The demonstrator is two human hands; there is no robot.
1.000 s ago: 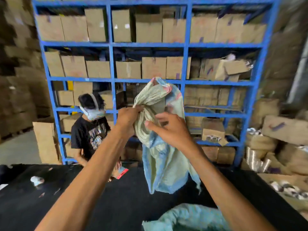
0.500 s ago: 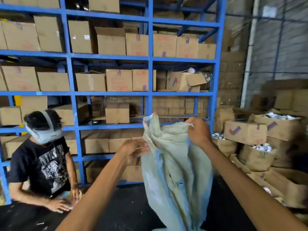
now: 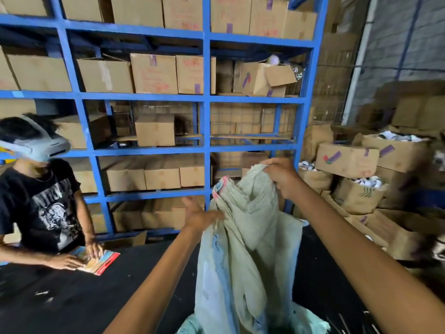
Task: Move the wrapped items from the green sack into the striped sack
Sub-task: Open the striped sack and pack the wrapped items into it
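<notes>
A pale woven sack with blue stripes and a pink-printed corner, the striped sack [image 3: 243, 237], hangs limp and upright in front of me over the black table. My right hand [image 3: 280, 175] grips its top edge and holds it up. My left hand [image 3: 201, 214] is lower, at the sack's left side, fingers reaching into the cloth near its mouth. The green sack [image 3: 192, 325] shows only as a crumpled teal edge at the bottom of the view, below the hanging sack. No wrapped items are visible.
A black table [image 3: 72, 297] spreads below. Another person [image 3: 45, 208] stands across it at left, hands on a colourful packet [image 3: 98, 260]. Blue shelving [image 3: 204, 97] full of cartons rises behind. Open boxes [image 3: 349, 160] are piled at right.
The view has swung right and closer. My right hand still holds the sack's top edge. My left hand has dropped from the top edge to the sack's left side, and the mouth sags open.
</notes>
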